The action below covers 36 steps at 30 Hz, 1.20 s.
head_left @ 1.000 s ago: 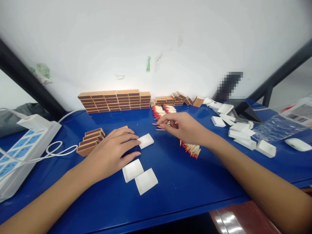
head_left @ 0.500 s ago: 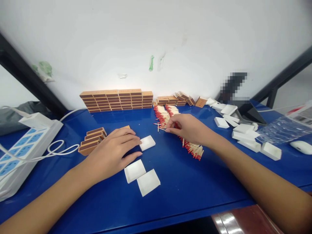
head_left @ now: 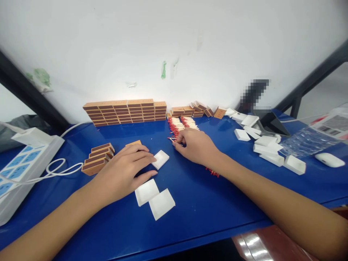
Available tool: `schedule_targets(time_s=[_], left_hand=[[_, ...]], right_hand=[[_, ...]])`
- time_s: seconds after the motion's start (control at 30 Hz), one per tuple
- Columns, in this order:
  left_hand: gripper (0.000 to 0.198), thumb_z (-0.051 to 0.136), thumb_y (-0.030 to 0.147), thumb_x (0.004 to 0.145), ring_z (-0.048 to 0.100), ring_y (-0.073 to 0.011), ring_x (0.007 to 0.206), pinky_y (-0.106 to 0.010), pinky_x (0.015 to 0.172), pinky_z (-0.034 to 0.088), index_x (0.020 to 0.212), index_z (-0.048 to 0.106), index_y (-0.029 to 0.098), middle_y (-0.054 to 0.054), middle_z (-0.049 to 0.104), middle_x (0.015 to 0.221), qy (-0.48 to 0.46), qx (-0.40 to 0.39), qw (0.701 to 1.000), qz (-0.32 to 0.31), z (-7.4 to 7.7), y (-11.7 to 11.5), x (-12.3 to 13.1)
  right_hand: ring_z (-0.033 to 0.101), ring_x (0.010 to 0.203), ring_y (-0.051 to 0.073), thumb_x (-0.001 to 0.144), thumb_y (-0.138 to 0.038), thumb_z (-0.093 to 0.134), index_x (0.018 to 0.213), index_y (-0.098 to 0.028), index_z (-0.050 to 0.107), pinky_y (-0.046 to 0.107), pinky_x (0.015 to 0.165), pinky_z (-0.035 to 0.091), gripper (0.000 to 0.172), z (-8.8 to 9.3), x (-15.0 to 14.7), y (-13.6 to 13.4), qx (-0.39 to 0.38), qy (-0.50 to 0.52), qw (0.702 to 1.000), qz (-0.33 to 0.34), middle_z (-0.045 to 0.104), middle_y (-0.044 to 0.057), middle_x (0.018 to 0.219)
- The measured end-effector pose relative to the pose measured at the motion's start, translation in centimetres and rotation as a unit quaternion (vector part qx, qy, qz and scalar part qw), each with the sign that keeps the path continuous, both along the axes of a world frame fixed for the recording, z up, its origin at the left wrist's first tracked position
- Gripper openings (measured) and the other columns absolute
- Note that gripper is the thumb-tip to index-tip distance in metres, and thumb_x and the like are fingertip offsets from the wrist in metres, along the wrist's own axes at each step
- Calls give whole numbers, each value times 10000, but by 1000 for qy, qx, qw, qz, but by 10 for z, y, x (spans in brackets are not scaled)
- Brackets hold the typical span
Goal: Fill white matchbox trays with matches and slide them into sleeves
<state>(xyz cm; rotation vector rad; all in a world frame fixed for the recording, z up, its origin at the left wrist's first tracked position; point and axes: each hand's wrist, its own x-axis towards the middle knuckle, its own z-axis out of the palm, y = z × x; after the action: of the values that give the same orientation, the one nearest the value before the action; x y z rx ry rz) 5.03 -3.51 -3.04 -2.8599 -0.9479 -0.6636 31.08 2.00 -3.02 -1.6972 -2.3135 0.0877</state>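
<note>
My left hand (head_left: 132, 168) rests low over the blue table, its fingers stretched out. Its fingertips touch a small white matchbox tray (head_left: 161, 159). Just below it are two more white trays (head_left: 146, 191), lying open side up with corners close together. Thumb and forefinger of my right hand (head_left: 194, 145) are pinched together on a match at the left edge of the match pile (head_left: 178, 124). These matches have red heads and pale sticks, and my right hand hides part of the pile. An orange matchbox sleeve (head_left: 134, 143) shows partly behind my left fingers.
Stacked matchboxes (head_left: 125, 111) stand along the wall, with looser ones (head_left: 199, 107) to their right. Several matchboxes (head_left: 98, 159) lie left of my left hand. White trays (head_left: 266, 148) are heaped at right, near a white mouse (head_left: 330, 160). A power strip (head_left: 29, 174) with cables lies at left.
My right hand has moved left and slightly down along the pile's edge. The tray at my left fingertips has turned a little. The view has shifted slightly.
</note>
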Motion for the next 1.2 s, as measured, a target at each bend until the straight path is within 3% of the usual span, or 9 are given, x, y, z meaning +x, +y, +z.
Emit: schedule_targets(time_s=[0.23,0.47,0.63,0.87,1.07,1.2], left_hand=[[249,675,368,1025,684,-288,1188,-483,1064,561,1167,765,184,-100,776,1148,-4,-12,1000,2,-1,-1,0],[243,664,375,1031,695,-290,1183,-486,1033,582,1128,765,176,-106,779,1150,6,-3,1000,5,0,0,0],[241,693,375,1012,716,-269,1119,-468,1019,594,1117,762,169,-101,784,1098,-15,10,1000,8,1,-1,2],[255,754,404,968,711,-269,1060,-460,961,596,1057,747,166,-76,792,990,-32,34,999,19,-4,2,1],[147,748,337,962,706,-261,1031,-445,936,585,970,725,192,-49,770,929,-37,11,999,28,-4,2,2],[148,733,307,942,711,-258,1003,-433,930,589,1029,696,193,-65,753,992,-38,-3,998,51,-2,-1,4]], right_hand=[[618,760,181,948,-202,657,826,-200,664,303,639,361,122,10,20,0,-30,4,999,43,733,49,886],[610,764,187,930,-209,684,840,-209,678,308,632,365,90,15,32,-1,-48,-16,997,58,732,47,915],[637,804,213,964,-365,718,891,-203,678,323,661,395,181,8,27,-1,-26,-15,998,60,739,69,947],[669,905,241,1044,-256,615,885,-183,653,326,715,418,179,10,16,-4,-60,-44,995,64,735,113,1008],[651,909,203,1047,-223,629,962,-195,653,311,768,443,93,20,13,-14,-27,61,982,176,714,63,1034],[658,895,190,1071,-255,604,985,-184,667,311,754,444,129,21,3,-25,-22,39,971,233,692,60,1063]])
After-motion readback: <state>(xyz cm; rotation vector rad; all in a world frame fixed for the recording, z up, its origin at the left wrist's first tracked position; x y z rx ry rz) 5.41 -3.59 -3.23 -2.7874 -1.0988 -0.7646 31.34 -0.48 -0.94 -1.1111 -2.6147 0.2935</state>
